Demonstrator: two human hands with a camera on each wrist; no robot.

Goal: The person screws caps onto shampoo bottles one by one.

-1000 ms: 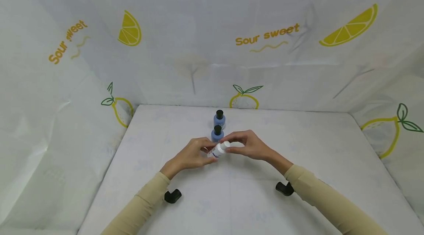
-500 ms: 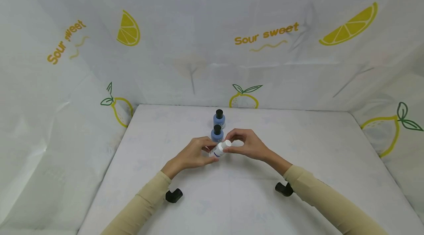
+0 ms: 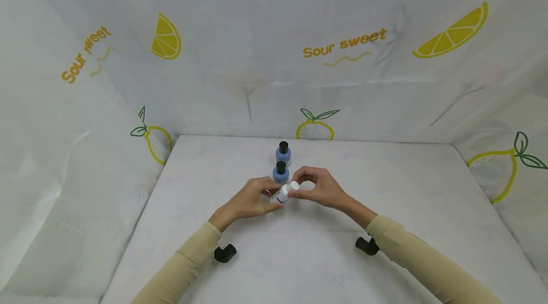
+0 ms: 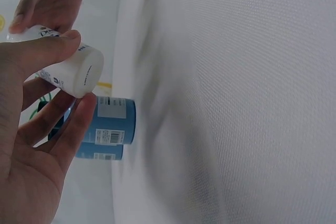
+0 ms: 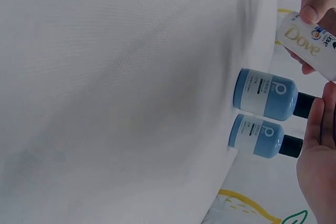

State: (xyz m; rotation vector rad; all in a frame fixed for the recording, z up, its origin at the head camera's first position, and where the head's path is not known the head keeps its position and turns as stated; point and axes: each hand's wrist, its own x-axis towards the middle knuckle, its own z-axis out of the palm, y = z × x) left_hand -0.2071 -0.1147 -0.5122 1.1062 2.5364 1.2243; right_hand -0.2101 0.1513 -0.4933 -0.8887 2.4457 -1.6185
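Note:
A small white Dove bottle (image 3: 281, 195) with a white cap is tilted between both hands, cap end up and to the right in the head view. My left hand (image 3: 252, 198) grips its body; in the left wrist view the thumb lies across its side and the fingers are beneath, near the flat base. My right hand (image 3: 322, 187) pinches at the cap end with thumb and fingers. Behind the hands stand two blue bottles with black caps, a nearer blue bottle (image 3: 280, 174) and a farther blue bottle (image 3: 283, 154), their labels facing the right wrist camera.
All this is over a white-covered table (image 3: 274, 266), with a lemon-printed white sheet (image 3: 274, 71) rising behind and at the sides. A black curved piece (image 3: 224, 253) shows by the left sleeve and another black piece (image 3: 366, 245) by the right sleeve.
The white bottle has shifted slightly right and up in the head view, and the right fingers have moved a little about its cap. The blue bottles stay put.

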